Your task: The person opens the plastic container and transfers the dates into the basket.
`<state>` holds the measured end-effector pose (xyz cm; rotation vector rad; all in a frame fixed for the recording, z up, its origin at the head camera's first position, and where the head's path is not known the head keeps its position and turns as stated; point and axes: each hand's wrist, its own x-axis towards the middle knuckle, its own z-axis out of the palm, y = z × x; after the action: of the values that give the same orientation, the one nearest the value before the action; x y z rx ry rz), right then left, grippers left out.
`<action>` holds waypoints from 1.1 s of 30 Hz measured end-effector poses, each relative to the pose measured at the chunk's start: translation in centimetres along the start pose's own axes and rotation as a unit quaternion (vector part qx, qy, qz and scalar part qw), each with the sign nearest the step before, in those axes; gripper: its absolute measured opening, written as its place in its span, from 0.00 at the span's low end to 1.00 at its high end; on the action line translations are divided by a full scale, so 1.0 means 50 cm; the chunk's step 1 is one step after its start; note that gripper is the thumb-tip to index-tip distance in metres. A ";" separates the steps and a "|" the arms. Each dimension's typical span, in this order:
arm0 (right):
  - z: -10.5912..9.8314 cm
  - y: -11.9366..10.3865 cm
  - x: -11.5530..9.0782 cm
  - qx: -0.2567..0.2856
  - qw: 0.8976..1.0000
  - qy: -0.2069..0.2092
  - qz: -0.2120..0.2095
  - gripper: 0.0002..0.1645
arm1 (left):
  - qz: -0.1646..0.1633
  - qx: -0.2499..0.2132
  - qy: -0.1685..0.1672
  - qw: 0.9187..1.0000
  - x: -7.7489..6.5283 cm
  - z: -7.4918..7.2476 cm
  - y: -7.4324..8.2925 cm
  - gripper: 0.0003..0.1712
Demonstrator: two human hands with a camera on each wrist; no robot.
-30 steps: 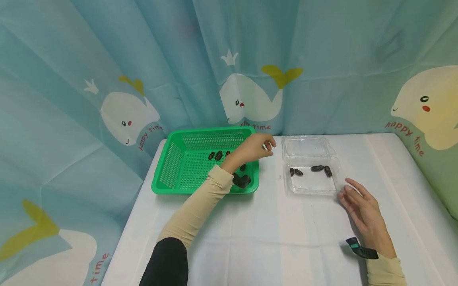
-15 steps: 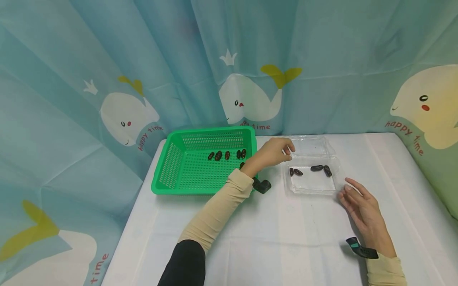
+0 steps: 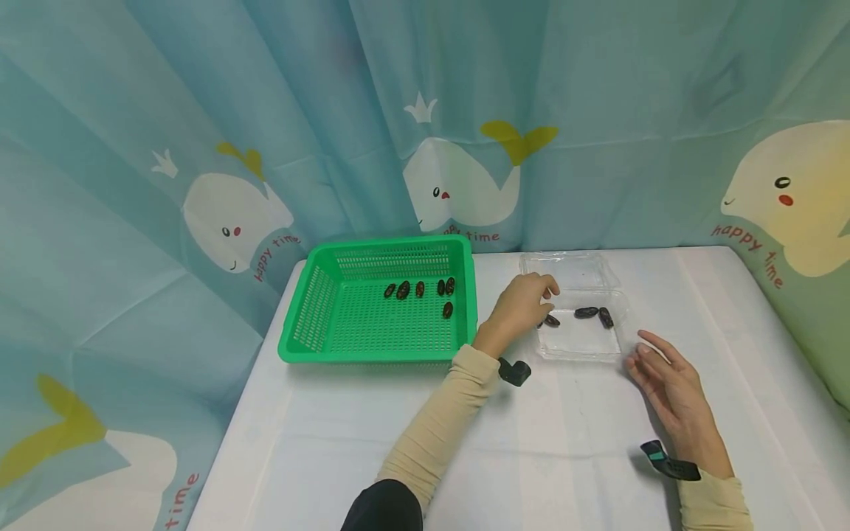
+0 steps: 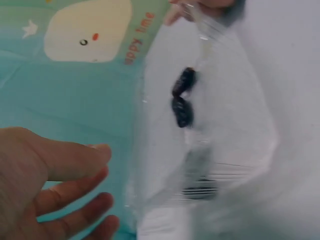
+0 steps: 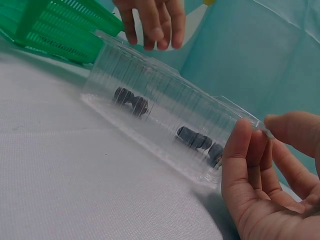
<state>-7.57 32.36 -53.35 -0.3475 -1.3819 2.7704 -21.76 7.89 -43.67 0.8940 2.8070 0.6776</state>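
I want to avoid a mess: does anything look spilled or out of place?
Nothing stands out: the visible small dark-brown oval pieces lie inside the green perforated plastic basket or the clear plastic box, both upright.

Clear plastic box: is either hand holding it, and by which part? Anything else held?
Right hand pinches the box by its rim, at the end nearest it. Left hand: nothing visibly held.

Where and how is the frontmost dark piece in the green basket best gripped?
Probably by coming straight down from above and pinching the frontmost dark piece across its middle: it lies lengthwise front to back, and the green basket's raised walls would hinder sideways approach.
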 end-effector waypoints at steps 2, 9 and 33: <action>0.000 0.000 0.000 -0.001 1.000 0.001 0.000 0.22 | 0.001 0.028 0.005 1.000 0.001 0.014 -0.002 0.13; -0.001 0.000 0.000 -0.002 1.000 0.001 0.003 0.22 | 0.019 0.098 0.013 0.995 0.001 0.052 -0.007 0.13; 0.003 0.001 0.000 -0.012 1.000 0.006 0.000 0.22 | 0.032 0.235 -0.056 0.970 0.013 0.099 0.007 0.12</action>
<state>-7.60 32.23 -53.31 -0.3645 -1.4139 2.7498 -20.91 10.38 -47.94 1.0548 2.8892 -0.0488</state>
